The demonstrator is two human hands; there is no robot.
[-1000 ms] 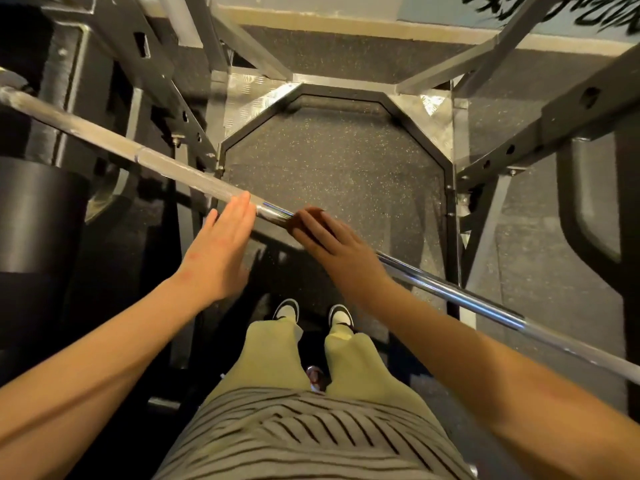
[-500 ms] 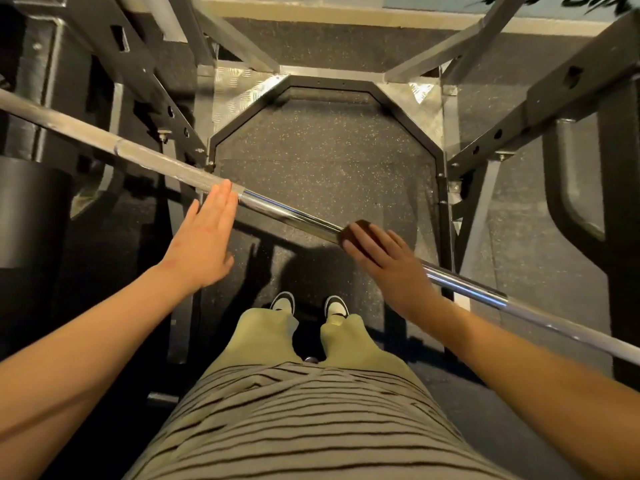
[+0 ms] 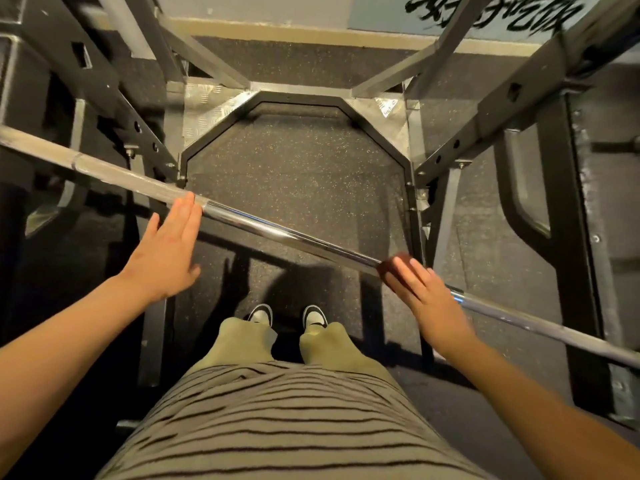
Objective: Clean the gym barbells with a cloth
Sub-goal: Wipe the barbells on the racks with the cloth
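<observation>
Head view, gym rack. Item: barbell (image 3: 277, 231), chrome, running slantwise from upper left to lower right across your front, above the speckled floor mat (image 3: 294, 174). Surround: black rack beams (image 3: 502, 109) on either side, steel base frame (image 3: 214, 98) beyond, your shoes (image 3: 260, 313) below the bar. Your left hand (image 3: 166, 251): fingers straight, tips touching the bar. Your right hand (image 3: 427, 297): fingers curled over a dark red cloth (image 3: 387, 269), pressing it on the bar. Change: cloth and right hand have slid rightward along the bar, away from the left hand
</observation>
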